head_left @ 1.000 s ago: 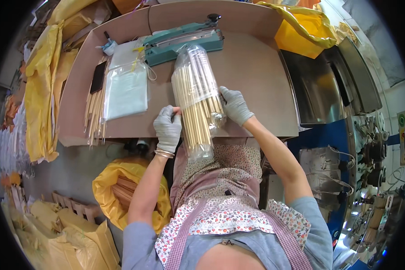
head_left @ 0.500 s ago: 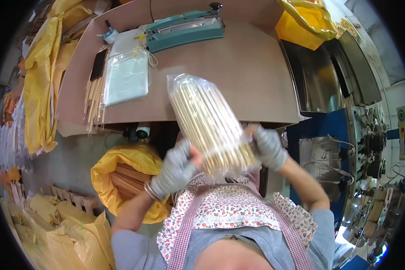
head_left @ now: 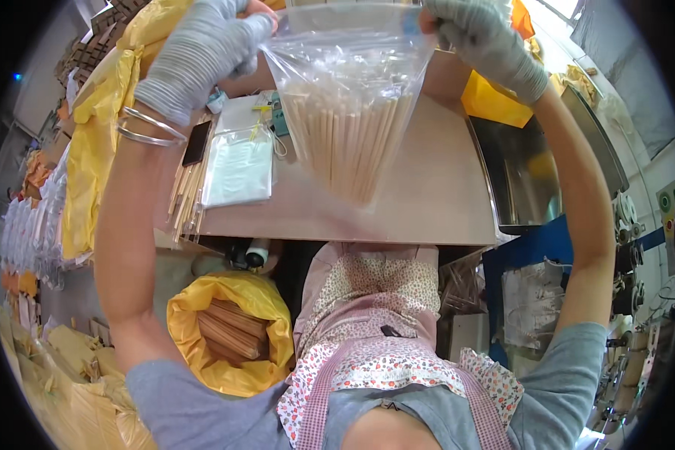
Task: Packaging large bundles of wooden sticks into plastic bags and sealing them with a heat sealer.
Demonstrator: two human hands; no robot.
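Tabletop [head_left: 442, 184] partly behind bag [head_left: 345, 131] (phone [head_left: 196, 142] leftward)

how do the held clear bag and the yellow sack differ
The clear bag is see-through; the yellow sack is opaque. The clear bag hangs between left hand and right hand; the yellow sack stands lower. The clear bag's sticks look paler than the yellow sack's. Both hold sticks.

- My gloved hands [head_left: 210, 56]: 2
- Clear bag [head_left: 330, 56] in my grip: 1
- Bagged sticks [head_left: 341, 142]: overlapping, uncountable
- Phone [head_left: 196, 144]: 1
- Counter [head_left: 446, 172]: 1
- Yellow sack [head_left: 281, 326] beside my legs: 1
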